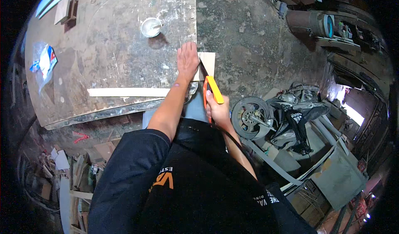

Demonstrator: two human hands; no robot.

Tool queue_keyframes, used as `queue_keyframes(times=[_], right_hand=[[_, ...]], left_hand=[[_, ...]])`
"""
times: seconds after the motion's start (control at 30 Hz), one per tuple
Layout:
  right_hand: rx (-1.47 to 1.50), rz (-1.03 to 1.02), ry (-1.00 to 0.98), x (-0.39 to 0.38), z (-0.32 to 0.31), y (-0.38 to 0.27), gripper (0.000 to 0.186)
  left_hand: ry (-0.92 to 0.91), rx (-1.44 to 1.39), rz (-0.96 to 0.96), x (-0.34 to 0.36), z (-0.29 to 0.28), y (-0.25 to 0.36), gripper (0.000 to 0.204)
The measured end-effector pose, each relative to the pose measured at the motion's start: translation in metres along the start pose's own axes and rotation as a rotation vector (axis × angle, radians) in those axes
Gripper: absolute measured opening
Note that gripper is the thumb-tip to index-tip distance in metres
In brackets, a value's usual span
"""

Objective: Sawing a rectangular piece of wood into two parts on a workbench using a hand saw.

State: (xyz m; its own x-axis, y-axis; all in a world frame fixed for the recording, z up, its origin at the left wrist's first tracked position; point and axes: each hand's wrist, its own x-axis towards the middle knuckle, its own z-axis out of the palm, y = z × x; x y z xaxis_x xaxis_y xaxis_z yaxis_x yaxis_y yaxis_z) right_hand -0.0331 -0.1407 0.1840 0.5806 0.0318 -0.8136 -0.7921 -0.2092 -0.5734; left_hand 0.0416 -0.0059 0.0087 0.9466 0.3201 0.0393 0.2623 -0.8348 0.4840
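Note:
My right hand [218, 109] is wrapped round the yellow and orange handle of a handsaw [214, 89]. Its dark blade slants up and away against a pale wooden board [209, 58] that juts past the table's right edge. My left hand [188, 61] lies flat with fingers stretched out, pressing down at that edge just left of the blade. It covers part of the board. Left of my left forearm, a long pale wood strip [129, 92] lies along the near side of the worn table [112, 59].
A white tub [151, 27] with a stick in it stands on the table. A plastic bag [43, 66] lies at the left, with boards [62, 7] at the far left corner. To the right, a motorbike wheel [250, 117] and a black bag [295, 122] are close to my right arm.

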Motion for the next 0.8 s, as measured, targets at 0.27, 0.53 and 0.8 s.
queue_keyframes(times=[0.27,0.53,0.8], right_hand=[[-0.065,0.001,0.052,0.035,0.012,0.010,0.040],[0.011,-0.044,0.050,0.048,0.014,0.011,0.036],[-0.077,-0.056,0.069,0.009,0.012,0.023,0.032]], left_hand=[[-0.020,0.041,0.024,-0.005,0.005,0.005,0.016],[-0.037,0.029,0.034,-0.012,0.003,0.008,0.017],[-0.010,0.044,0.039,-0.010,0.005,0.005,0.013]])
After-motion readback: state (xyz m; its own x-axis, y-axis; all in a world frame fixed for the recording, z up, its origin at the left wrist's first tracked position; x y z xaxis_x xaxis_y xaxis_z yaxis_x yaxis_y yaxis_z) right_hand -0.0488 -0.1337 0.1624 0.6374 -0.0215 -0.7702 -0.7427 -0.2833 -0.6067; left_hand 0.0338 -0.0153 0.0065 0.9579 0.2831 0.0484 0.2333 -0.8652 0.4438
